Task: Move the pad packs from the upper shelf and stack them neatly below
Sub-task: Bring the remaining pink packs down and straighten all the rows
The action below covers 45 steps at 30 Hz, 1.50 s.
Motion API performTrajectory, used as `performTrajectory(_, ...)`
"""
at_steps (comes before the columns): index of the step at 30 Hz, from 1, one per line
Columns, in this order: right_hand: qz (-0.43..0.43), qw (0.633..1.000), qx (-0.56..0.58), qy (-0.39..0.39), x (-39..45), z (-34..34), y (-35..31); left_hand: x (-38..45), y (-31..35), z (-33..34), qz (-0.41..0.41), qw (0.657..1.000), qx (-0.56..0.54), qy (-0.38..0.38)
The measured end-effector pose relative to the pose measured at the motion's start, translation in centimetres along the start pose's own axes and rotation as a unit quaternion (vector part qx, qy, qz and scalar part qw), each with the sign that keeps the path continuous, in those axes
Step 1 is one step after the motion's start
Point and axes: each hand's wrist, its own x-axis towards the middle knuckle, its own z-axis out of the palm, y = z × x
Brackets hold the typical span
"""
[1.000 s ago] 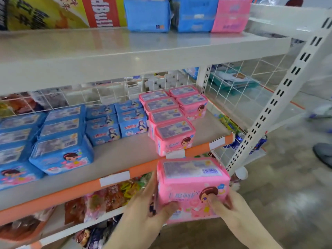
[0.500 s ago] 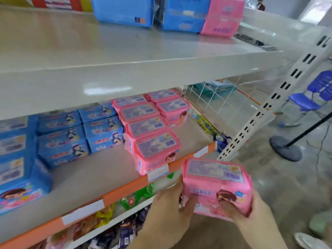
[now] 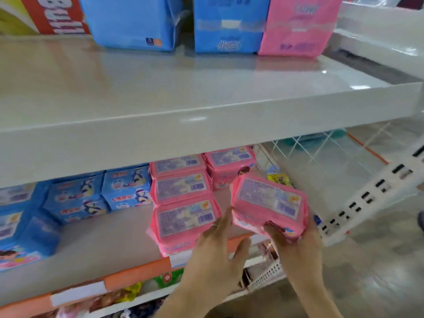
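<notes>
1. The left hand (image 3: 214, 255) has its fingers (image 3: 223, 222) straight, the tips touching the left end of the held pink pack (image 3: 269, 204); the right hand (image 3: 296, 251) grips that pack from its underside.
2. Left of the held pack, blue packs (image 3: 125, 188) sit on the lower shelf (image 3: 96, 244).
3. A row of pink packs (image 3: 183, 206) lies just beside the held pack, on its left.
4. The held pack is tilted over the lower shelf's front right corner.
5. Above it, on the upper shelf (image 3: 206, 97), stand two blue packs (image 3: 227, 24) and a pink pack (image 3: 299, 25).
</notes>
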Motion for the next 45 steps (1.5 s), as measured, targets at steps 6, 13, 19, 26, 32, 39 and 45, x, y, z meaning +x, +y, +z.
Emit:
performTrajectory(6,-0.043,0.989,0.013,-0.142,7.5,3.9,3.4,1.2,-1.2,-0.1,0.007,0.980,0.108,0.169)
performTrajectory(13,-0.047,0.970,0.035,-0.236,11.4,5.6,5.2,0.0,-4.2,-3.0,-0.078,0.932,0.269,0.232)
performTrajectory(19,-0.083,0.975,0.045,-0.202,10.6,4.8,5.1,-0.9,-8.9,-4.8,-0.198,0.940,0.227,0.159)
performTrajectory(26,-0.057,0.971,0.134,-0.190,9.3,7.1,4.5,-0.6,-11.2,-3.8,-0.110,0.969,0.174,0.140)
performTrajectory(32,-0.141,0.977,0.099,-0.123,8.3,6.9,3.8,-0.7,-11.9,-3.7,-0.104,0.973,0.147,0.142)
performTrajectory(39,-0.237,0.963,-0.030,-0.128,9.5,8.7,4.2,-0.7,-12.1,-3.8,-0.103,0.976,0.132,0.138)
performTrajectory(45,-0.258,0.961,-0.032,-0.097,9.9,9.5,4.4,-0.5,-12.4,-4.0,-0.102,0.976,0.150,0.121)
